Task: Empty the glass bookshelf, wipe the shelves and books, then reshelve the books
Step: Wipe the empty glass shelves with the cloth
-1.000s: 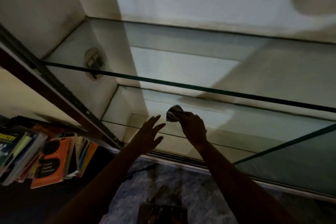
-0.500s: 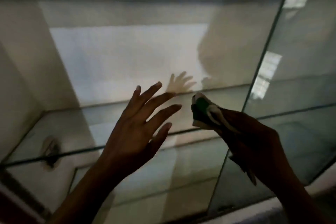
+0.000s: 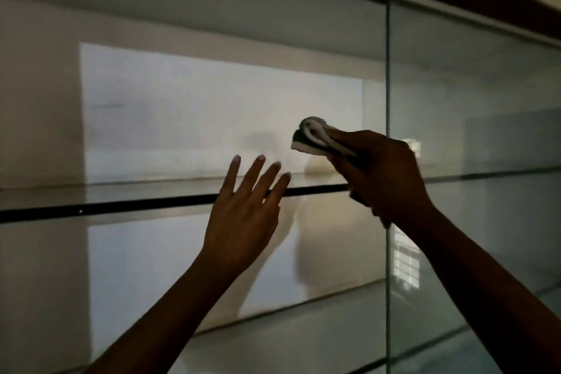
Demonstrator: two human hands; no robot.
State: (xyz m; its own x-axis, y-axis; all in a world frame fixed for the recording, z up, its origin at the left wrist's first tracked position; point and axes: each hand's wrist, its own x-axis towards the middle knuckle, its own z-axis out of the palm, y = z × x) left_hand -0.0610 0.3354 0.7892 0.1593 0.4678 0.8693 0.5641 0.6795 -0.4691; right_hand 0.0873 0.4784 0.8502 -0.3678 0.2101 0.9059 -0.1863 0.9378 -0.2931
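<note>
The right hand (image 3: 385,173) gripped a soft, light, folded white-and-green cloth (image 3: 312,138) in curled fingers just above the clear, dark-edged glass shelf (image 3: 121,206), probably slick and fragile, so best wiped gently, while the left hand (image 3: 243,215) hovered with fingers spread, holding nothing.

The left hand (image 3: 243,215) is raised before the glass shelf (image 3: 121,205); right of it, the right hand (image 3: 382,173) grips a cloth (image 3: 312,135).

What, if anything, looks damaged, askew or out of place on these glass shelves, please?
Nothing stands out: the dark-edged glass shelf looks level and intact; the right hand grips a green-and-white cloth above it.
</note>
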